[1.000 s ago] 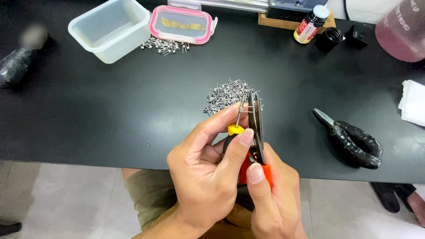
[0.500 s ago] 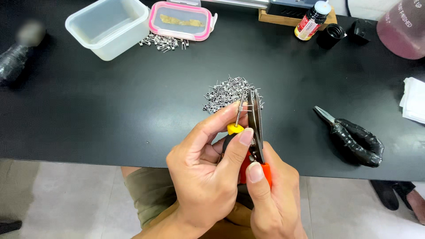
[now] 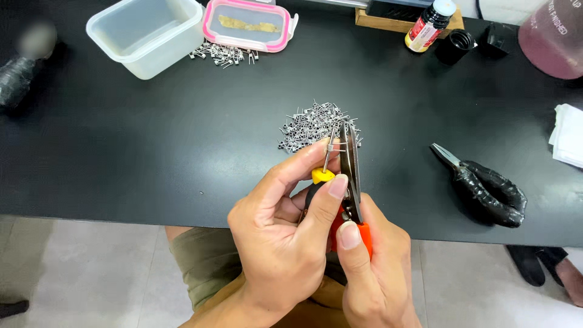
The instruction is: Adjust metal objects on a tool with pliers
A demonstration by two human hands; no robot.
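A: Little has shifted since the earlier frames; the hands are kept in the same pose over the near edge of the surface (image 3: 121,158), and only the view seems nudged.

B: What is held?

A: A small wire coil (image 3: 331,147) on a thin rod with a yellow-capped handle (image 3: 323,175) is pinched by the fingers (image 3: 303,159) of the left hand (image 3: 279,243). Red-handled cutters (image 3: 350,176) are gripped in the right hand (image 3: 370,267), whose fingers are closed round the handles.

B: Which way is the rod pointed?

A: Its long axis is stood nearly upright in the view, tip away from the person, with the cutter blades laid alongside, almost parallel.

B: The step in hand?

A: It is judged that the coil's wire legs are being trimmed. The blades appear nearly shut at the coil; a steady squeeze close to the coil would be called for next.

B: And around it?

A: A heap of similar coils (image 3: 316,124) is seen just beyond. Black pliers (image 3: 486,188) are laid to the right, well apart. A clear tub (image 3: 146,36), a pink-rimmed lid (image 3: 249,24) and a smaller scatter of coils (image 3: 225,53) are set far back.
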